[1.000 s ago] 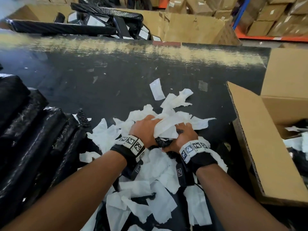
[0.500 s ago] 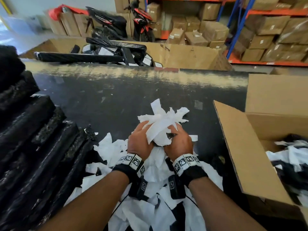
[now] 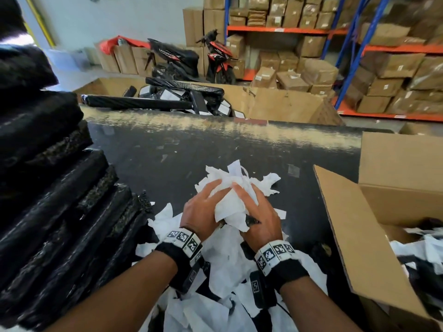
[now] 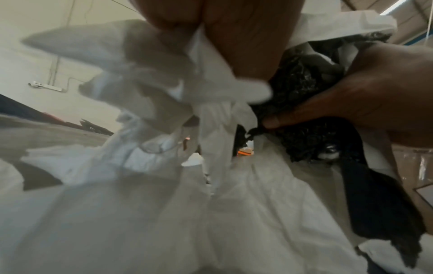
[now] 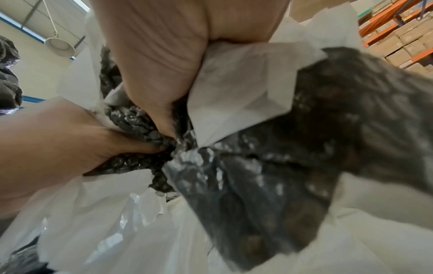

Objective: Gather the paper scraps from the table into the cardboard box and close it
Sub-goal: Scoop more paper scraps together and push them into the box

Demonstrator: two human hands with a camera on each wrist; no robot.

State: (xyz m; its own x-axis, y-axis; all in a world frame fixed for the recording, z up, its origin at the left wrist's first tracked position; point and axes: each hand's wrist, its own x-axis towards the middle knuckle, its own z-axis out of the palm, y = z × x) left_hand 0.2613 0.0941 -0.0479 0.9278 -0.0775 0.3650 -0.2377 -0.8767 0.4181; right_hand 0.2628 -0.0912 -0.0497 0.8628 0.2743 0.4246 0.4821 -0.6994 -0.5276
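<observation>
Both hands clasp one bundle of white paper scraps (image 3: 233, 188) lifted above the black table (image 3: 215, 149). My left hand (image 3: 203, 207) grips its left side, my right hand (image 3: 259, 214) its right side. The wrist views show the fingers curled into the bundle (image 4: 211, 115), white paper mixed with black crinkled scraps (image 5: 257, 166). More white scraps (image 3: 215, 295) lie on the table below my wrists. The open cardboard box (image 3: 354, 236) stands at the right with scraps (image 3: 426, 250) inside and its flaps up.
Black plastic-wrapped rolls (image 3: 48, 188) are stacked along the table's left side. Behind the table stands a large cardboard bin (image 3: 275, 104) with black parts. Farther back are motor scooters (image 3: 191, 61) and shelves of boxes (image 3: 383, 68).
Both hands scooped the spread scraps together on the table, then lifted them up as one bundle. My head has tilted up, showing more of the warehouse.
</observation>
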